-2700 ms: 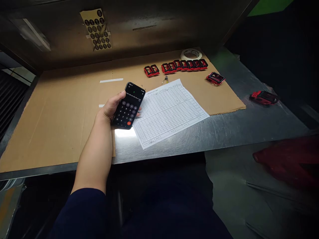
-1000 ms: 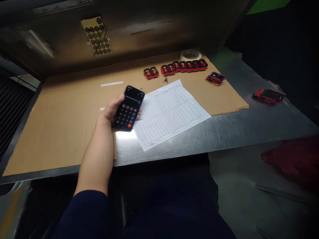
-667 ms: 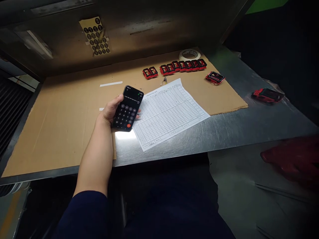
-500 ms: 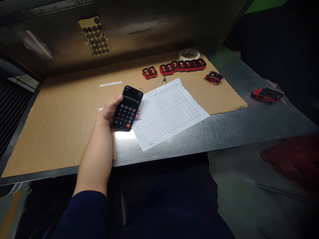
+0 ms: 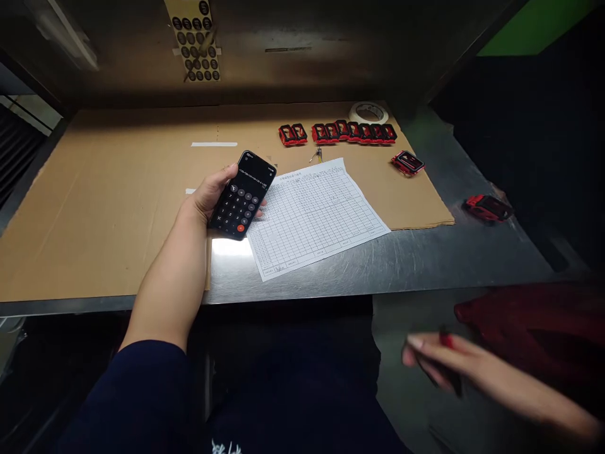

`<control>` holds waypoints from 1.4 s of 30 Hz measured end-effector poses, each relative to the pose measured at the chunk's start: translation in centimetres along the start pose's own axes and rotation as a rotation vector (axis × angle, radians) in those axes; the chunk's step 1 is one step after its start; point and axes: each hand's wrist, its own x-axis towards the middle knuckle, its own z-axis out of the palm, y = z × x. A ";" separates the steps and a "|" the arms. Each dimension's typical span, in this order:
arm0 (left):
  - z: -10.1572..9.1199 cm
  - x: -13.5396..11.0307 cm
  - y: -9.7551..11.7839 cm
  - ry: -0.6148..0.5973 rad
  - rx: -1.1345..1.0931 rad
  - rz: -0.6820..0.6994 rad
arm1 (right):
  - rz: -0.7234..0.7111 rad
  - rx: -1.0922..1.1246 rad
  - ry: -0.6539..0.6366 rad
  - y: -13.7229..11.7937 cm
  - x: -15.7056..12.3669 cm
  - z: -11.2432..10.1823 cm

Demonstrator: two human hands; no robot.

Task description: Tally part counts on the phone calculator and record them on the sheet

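Observation:
My left hand (image 5: 208, 193) is closed around a black phone (image 5: 242, 194) that shows a calculator screen. It holds the phone just above the left edge of a printed grid sheet (image 5: 314, 214) on the metal bench. My right hand (image 5: 437, 359) is low at the lower right, below the bench edge, blurred by motion. Its fingers are pinched on a thin dark pen with a red end (image 5: 445, 340).
A cardboard mat (image 5: 113, 195) covers the bench's left and back. A row of red-and-black parts (image 5: 352, 132) lies by a tape roll (image 5: 368, 113), with one more part (image 5: 408, 162) on the mat and another (image 5: 486, 207) on bare metal. A sticker sheet (image 5: 193, 41) hangs behind.
My right hand has come into view at the lower right, holding a pen. The view has tilted down a little. My left hand still holds the phone in the same place.

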 end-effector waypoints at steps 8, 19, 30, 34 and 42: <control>0.7 -0.2 0.2 0.007 -0.009 0.003 | -0.238 0.406 -0.199 -8.6 14.9 3.2; 1.1 0.3 0.4 0.120 -0.113 -0.044 | -0.057 0.573 -0.202 -5.3 23.9 9.8; 2.0 0.4 0.8 0.124 -0.160 0.032 | -0.150 0.445 -0.162 -4.8 21.8 10.2; 2.5 0.8 0.7 0.127 -0.156 0.058 | -0.165 0.524 -0.134 -5.7 21.9 10.1; 3.3 1.7 -0.2 0.135 -0.188 0.117 | -0.275 0.489 0.075 -7.4 21.9 8.7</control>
